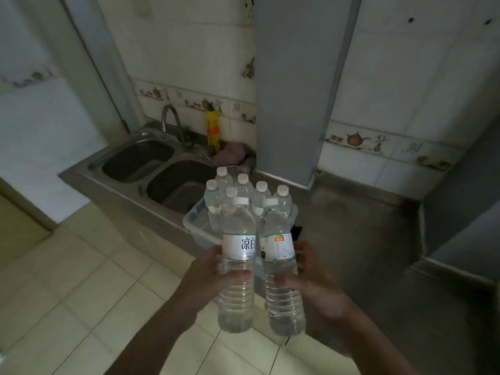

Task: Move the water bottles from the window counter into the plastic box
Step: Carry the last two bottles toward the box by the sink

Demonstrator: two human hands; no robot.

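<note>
Gripping one water bottle each, left hand [213, 277] and right hand [313, 282] fingers curl around them; six bottles [244, 185] stand in the plastic box [197, 223].

White label band of the water bottle in the left hand [237, 266]: large dark Chinese characters "凉白", the remainder turned out of sight. Label of the water bottle in the right hand [281, 269]: a small orange-red emblem above fine print, both too small to read.
</note>
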